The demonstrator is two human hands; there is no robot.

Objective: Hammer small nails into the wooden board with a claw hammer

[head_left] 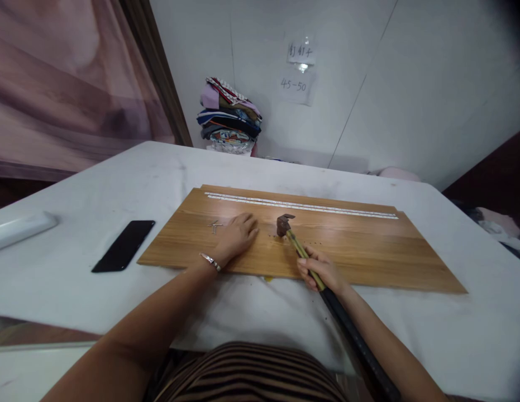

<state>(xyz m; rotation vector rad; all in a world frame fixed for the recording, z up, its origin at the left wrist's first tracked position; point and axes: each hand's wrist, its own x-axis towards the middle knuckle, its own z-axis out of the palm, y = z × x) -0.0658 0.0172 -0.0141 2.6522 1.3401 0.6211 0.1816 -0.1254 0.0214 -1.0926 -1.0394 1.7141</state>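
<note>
A claw hammer (304, 257) with a rusty head and a long dark grip is in my right hand (320, 271), fingers wrapped round the yellowish part of its handle. Its head is over the middle of a wooden board (381, 251), near a row of small dark marks. My left hand (238, 237) lies flat on the board, left of the hammer head, fingers stretched out. Just left of that hand is a small group of nails (215, 226). Whether anything lies under the left palm is hidden.
Two white printed strips (301, 205) run along the board's far edge. A black phone (123, 245) lies on the white table (67, 290) left of the board, with a white rounded object (23, 230) beyond. Folded cloths (230, 117) are stacked by the wall.
</note>
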